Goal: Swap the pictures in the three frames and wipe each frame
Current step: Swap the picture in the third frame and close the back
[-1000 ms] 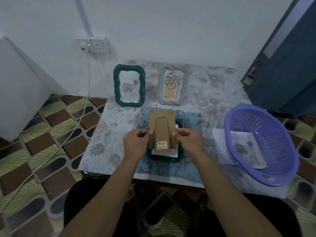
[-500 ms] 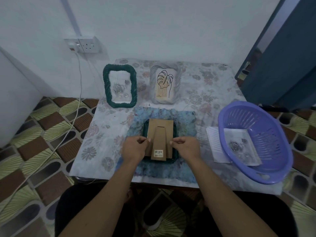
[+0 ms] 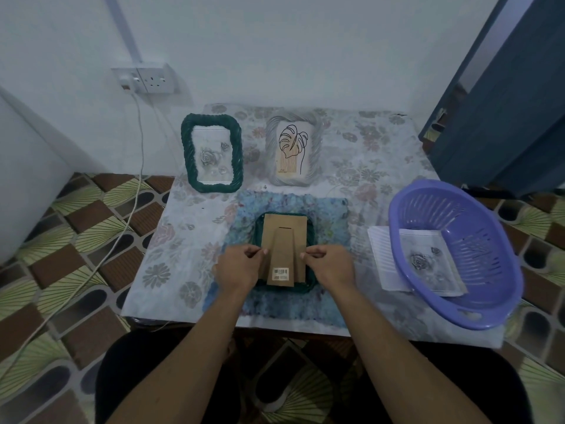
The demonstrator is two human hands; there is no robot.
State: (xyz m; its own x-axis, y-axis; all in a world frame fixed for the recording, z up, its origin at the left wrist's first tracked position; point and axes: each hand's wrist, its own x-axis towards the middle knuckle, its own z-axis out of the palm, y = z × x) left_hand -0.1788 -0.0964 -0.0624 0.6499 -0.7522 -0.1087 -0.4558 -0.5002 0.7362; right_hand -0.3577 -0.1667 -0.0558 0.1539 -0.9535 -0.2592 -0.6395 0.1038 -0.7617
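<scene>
Cardboard, brown and barcoded: the cardboard back (image 3: 284,240) of a face-down frame (image 3: 311,237) sits at the centre of the picture, its folding stand lying flat along the middle. The frame's dark green rim shows around the board. It rests on a blue cloth (image 3: 331,215) spread over my flower-patterned table (image 3: 183,240).

My left hand (image 3: 237,267) pinches the board's left edge with curled fingers and thumb, and my right hand (image 3: 331,266) pinches its right edge the same way. The two hands are apart, with the board between them.

Above, toward the upper left of the frame, a green frame (image 3: 237,154) stands upright with a rose picture (image 3: 211,156) inside. Just beside it to the right stands a grey frame (image 3: 318,148) holding a leaf picture (image 3: 292,151).

At the right edge of the table a purple basket (image 3: 489,240) lies tilted, its opening toward me. A second rose print (image 3: 428,264) lies inside it. A white sheet (image 3: 380,255) pokes out from under the basket's left rim.

On the wall in the upper left, a socket (image 3: 146,78) feeds a white cable (image 3: 134,185) down to the tiled floor. A blue door (image 3: 504,102) fills the upper right.
</scene>
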